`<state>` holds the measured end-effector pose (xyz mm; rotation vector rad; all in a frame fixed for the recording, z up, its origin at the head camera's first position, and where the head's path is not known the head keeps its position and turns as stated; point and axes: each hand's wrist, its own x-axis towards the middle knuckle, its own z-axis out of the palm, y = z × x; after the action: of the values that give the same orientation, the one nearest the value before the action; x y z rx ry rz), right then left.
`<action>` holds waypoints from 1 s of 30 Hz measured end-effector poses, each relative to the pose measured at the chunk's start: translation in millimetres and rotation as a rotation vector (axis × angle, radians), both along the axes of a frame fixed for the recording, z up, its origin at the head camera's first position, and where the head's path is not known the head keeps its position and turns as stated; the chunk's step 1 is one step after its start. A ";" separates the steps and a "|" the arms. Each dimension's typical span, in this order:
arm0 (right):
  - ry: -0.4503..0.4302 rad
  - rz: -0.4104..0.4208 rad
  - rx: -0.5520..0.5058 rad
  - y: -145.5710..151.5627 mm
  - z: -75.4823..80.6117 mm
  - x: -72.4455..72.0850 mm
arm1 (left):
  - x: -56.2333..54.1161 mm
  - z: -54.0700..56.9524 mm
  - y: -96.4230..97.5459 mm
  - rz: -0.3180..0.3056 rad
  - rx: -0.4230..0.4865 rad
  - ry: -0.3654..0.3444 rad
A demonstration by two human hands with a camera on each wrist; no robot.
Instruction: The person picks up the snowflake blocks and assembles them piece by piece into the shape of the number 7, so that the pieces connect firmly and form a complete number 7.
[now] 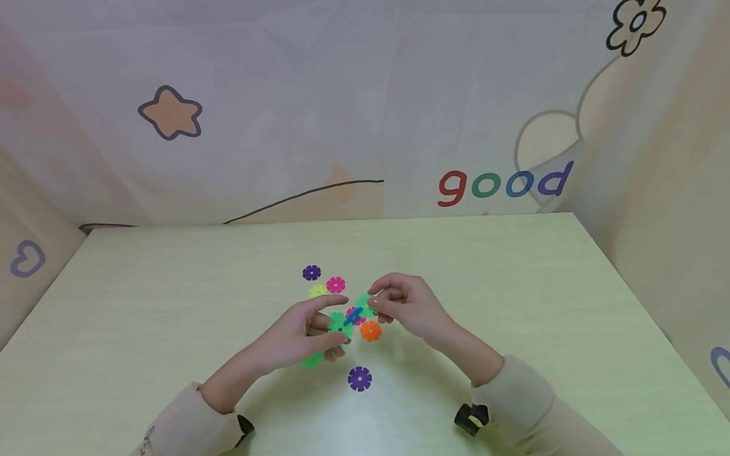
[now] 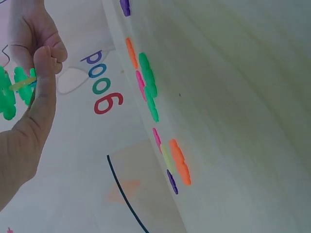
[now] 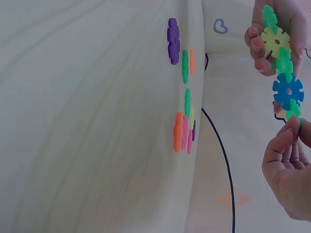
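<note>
Between the two hands, above the table, runs a chain of notched plastic snowflake discs: green, yellow (image 3: 270, 40), green, blue (image 3: 282, 91) and green. My left hand (image 1: 299, 332) grips the chain at its yellow and green end, thumb and fingers around it. With thumb and fingertips my right hand (image 1: 415, 309) pinches the green disc (image 3: 292, 109) at the other end, beside the blue one. In the left wrist view, part of the chain is cut off at the edge and a finger hides some of it.
Loose discs lie flat on the table (image 1: 500, 278) under and around the hands: a purple disc (image 1: 360, 379) nearest the person, an orange one (image 1: 370, 331), a pink one (image 1: 336, 284), another purple one (image 1: 311, 272) and several more. A printed cloth (image 1: 322, 100) hangs behind the table.
</note>
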<state>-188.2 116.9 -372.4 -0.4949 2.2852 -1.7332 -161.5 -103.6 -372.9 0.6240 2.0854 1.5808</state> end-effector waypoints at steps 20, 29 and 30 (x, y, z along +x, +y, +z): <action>-0.038 0.017 0.101 -1.5 -1.6 -6.4 | 2.3 -1.6 -4.5 0.104 0.122 -0.157; 0.001 0.080 0.268 5.6 -7.7 -12.7 | 1.2 -1.4 -12.9 0.194 0.136 -0.153; 0.016 0.089 0.292 6.4 -9.4 -13.8 | 1.3 -1.2 -13.8 0.201 0.139 -0.152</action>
<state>-202.0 123.4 -381.8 -0.5417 2.4317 -1.3284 -160.2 -117.4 -374.1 0.3354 1.9888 1.8356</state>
